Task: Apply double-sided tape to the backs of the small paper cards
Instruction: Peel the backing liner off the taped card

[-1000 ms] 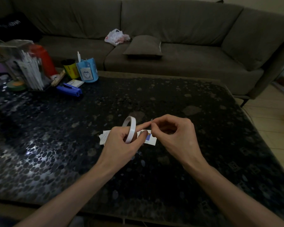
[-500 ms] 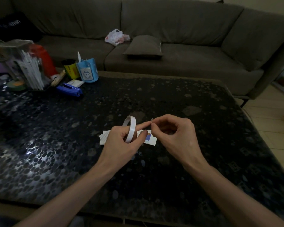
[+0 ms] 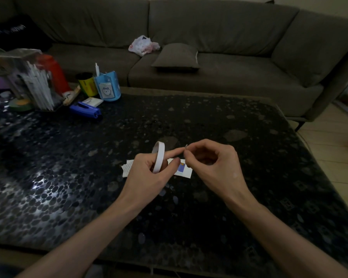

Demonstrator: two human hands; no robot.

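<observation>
Head view shows one roll of white tape (image 3: 159, 155), two hands and a small set of paper cards (image 3: 181, 171) on a dark pebble-patterned table (image 3: 259, 177). The left hand (image 3: 147, 174) grips the roll, held upright above the cards, with fingers and thumb curled round it and the forefinger stretched toward the right hand (image 3: 214, 167). The right hand's thumb and forefinger pinch a pale scrap (image 3: 186, 146) at that fingertip; it is too small to tell whether it is the tape's loose end. The cards lie flat near the middle of the table, nearer its front edge. One end with print and one end with a blue patch show. The hands cover the middle, so the count is unclear. At the table's far left corner stand one blue stapler (image 3: 85, 110), one blue pen holder (image 3: 107, 88), one yellow can (image 3: 86, 83) and one red bottle (image 3: 54, 74). The clutter at the left edge is cut off and dim.
</observation>
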